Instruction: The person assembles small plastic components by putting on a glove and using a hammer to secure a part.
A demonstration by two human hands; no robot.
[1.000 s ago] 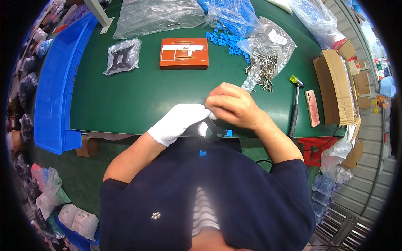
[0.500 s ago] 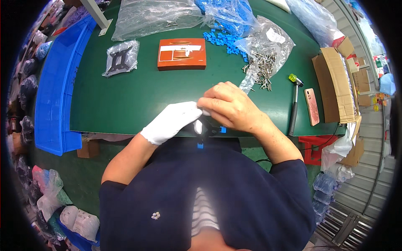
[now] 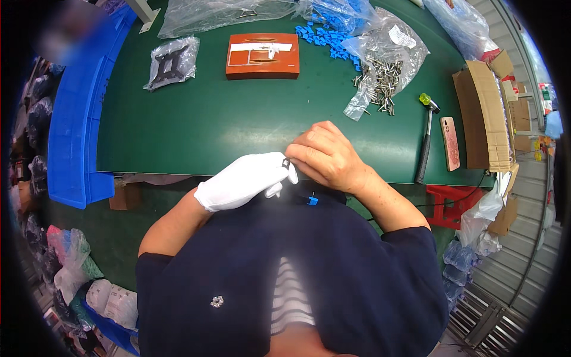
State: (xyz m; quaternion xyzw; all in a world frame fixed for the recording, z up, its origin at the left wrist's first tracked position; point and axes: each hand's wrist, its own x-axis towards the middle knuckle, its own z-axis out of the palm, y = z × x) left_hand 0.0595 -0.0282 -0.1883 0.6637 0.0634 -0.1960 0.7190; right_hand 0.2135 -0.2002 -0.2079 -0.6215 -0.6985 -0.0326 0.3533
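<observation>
Hands meet at the green table's near edge: white-gloved left hand and bare right hand pinch a small dark part; a firm, steady fingertip hold seems best.

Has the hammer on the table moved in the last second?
No. The hammer lies beside the pink phone, near the cardboard box, just as in the earlier pictures.

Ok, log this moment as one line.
left hand: gloved, pinching small dark part | right hand: bare, on part | green table edge
</observation>
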